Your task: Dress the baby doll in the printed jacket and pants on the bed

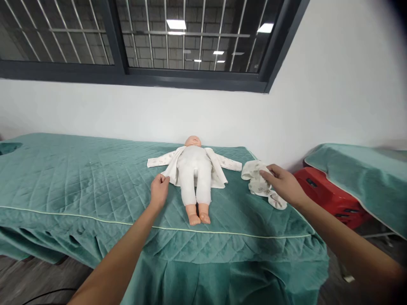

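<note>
Altogether one doll (194,163) (supine), one jacket (218,171), two hands (160,190) (282,181).

no readable text, label or number (nor any brand or sign)

One doll (194,163) lies here, with one jacket (219,174) open at its sides, two sleeves (160,160) spread out. Two hands flank the doll: one left hand (159,189), one right hand (281,182). Patterned cloth (259,186) lies right of the doll, its number of pieces unclear. Two green covers (79,182) show: one under the doll, one farther right. One window (117,42) stands above and behind the doll.
</note>
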The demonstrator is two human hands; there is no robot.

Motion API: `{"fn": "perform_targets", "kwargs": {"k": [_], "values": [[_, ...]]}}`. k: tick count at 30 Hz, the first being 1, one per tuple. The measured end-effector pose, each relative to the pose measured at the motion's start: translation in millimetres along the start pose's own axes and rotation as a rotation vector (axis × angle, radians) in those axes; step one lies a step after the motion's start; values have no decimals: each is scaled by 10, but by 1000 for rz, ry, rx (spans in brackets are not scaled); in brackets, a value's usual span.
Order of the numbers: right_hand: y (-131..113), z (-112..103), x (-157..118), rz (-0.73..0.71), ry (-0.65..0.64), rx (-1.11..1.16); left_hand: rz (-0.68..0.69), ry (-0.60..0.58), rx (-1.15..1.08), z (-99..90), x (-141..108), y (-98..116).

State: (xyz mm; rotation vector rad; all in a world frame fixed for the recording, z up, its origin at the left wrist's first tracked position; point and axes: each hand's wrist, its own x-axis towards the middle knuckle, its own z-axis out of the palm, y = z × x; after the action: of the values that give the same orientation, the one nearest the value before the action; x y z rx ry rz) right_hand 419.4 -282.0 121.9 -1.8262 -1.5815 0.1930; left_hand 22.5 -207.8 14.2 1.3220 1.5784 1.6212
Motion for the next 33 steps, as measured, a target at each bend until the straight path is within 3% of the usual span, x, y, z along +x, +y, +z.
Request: {"fn": "perform_targets", "kwargs": {"k": [2,5,10,13,17,23,27,30,33], "values": [[-372,-192,-131,-41,-23,144,4,-51,-10,-68,-48,189],[-919,-417,-299,-136,-254,479,58,-161,-50,-117,-175,713],[-1679,-590,-357,-320,-488,719,308,-696,-294,-163,-461,1811],[-2024,-653,-313,-425,-531,752,310,-863,-350,-237,-537,2185],[-2274,-698,-280,-486,-490,755,204,-848,-488,-424,-501,2365],[-2311,-609,-296,-540,-467,656,212,-727,-512,-824,-416,2567],[-2303,-508,-243,-536,-437,637,172,-822,-329,-1025,-350,2676],[-2306,-389,-180,-468,-397,750,149,-850,-118,-1080,-313,2654],[-2285,-217,-156,-396,-485,798,195,-735,-166,-1006,-295,2513]]}}
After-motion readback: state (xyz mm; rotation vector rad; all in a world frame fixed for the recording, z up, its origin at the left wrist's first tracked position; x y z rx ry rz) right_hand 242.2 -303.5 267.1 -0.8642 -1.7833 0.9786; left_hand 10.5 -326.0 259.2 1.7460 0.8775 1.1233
